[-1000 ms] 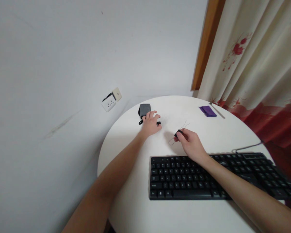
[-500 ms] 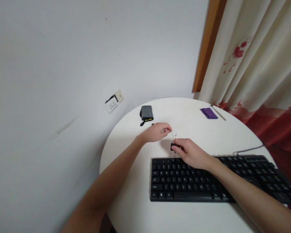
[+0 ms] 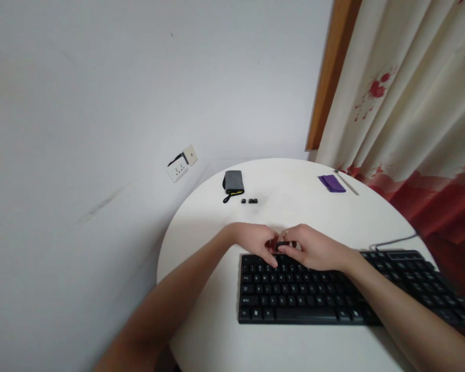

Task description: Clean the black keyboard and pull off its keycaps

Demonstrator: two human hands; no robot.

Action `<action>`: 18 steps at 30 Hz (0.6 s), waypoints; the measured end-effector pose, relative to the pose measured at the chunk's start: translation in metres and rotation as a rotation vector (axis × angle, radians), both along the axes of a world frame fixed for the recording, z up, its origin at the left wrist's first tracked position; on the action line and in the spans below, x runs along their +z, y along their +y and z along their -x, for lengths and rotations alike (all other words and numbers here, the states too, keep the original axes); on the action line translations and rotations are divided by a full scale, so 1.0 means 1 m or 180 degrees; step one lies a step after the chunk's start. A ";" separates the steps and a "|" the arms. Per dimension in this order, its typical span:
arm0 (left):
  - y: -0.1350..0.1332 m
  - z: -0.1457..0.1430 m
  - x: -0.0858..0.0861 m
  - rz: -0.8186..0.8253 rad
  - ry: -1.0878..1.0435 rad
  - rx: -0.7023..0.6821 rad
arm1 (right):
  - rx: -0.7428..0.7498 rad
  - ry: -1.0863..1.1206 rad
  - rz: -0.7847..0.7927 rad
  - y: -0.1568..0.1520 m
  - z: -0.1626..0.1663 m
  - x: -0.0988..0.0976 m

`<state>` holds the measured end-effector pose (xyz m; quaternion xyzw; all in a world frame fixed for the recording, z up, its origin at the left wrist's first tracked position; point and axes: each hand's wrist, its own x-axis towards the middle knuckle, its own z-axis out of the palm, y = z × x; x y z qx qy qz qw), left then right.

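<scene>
My right hand (image 3: 313,248) is closed on a keycap puller (image 3: 282,244) with a black handle, just over the top left of the black keyboard (image 3: 306,313). Fingers cover most of the puller's wires. My left hand (image 3: 258,242) meets the right hand's fingertips there; its fingers are curled in by the puller and its thumb reaches down over the top key row. What lies between the left fingers is hidden. Several small black keycaps (image 3: 252,201) lie on the white table beyond the hands.
A grey folded pouch (image 3: 233,182) with a black loop lies at the back left of the round table (image 3: 201,232). At the back right are a purple pouch (image 3: 332,183) and a thin stick-like tool (image 3: 349,183). The keyboard's cable (image 3: 395,240) runs right. Wall and curtain (image 3: 387,129) stand behind.
My left hand has come down and toward me, from above the puller's wire ends to the keyboard's top edge. The right hand has lowered the puller slightly. Keycaps behind the left hand now show.
</scene>
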<state>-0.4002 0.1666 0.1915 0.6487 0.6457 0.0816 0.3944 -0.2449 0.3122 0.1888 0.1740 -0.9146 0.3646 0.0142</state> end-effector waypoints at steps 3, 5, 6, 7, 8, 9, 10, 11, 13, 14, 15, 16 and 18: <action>0.001 -0.001 -0.008 -0.0109 -0.0016 0.0095 | -0.0207 -0.0059 0.0271 -0.003 0.003 -0.005; 0.002 -0.002 -0.012 -0.0227 -0.0027 0.0125 | -0.0296 -0.0040 0.0451 -0.005 0.006 -0.009; 0.002 -0.002 -0.014 -0.0289 -0.0030 0.0112 | -0.0330 -0.0045 0.0548 -0.006 0.007 -0.011; 0.002 -0.002 -0.014 -0.0341 -0.0035 0.0088 | -0.0367 -0.0070 0.0649 -0.006 0.008 -0.013; 0.002 -0.002 -0.014 -0.0376 -0.0050 0.0061 | -0.0419 -0.0106 0.0748 -0.006 0.009 -0.015; 0.002 -0.001 -0.012 -0.0389 -0.0076 0.0034 | -0.0484 -0.0149 0.0832 -0.006 0.011 -0.017; 0.002 -0.001 -0.010 -0.0380 -0.0101 0.0017 | -0.0564 -0.0190 0.0900 -0.005 0.012 -0.019; 0.002 0.000 -0.008 -0.0366 -0.0129 0.0017 | -0.0665 -0.0211 0.0950 -0.005 0.014 -0.022; 0.001 0.003 -0.002 -0.0436 -0.0203 0.0129 | -0.0950 -0.0133 0.1053 -0.003 0.018 -0.026; 0.001 0.005 0.000 -0.0563 -0.0261 0.0262 | -0.1165 -0.0042 0.1151 -0.003 0.020 -0.029; 0.000 0.006 0.002 -0.0745 -0.0331 0.0441 | -0.1425 0.0059 0.1294 -0.002 0.023 -0.030; 0.001 0.007 0.002 -0.0971 -0.0401 0.0655 | -0.1697 0.0144 0.1485 -0.002 0.025 -0.032; 0.002 0.008 0.001 -0.1461 -0.0467 0.1054 | -0.2130 0.0177 0.1972 0.001 0.029 -0.034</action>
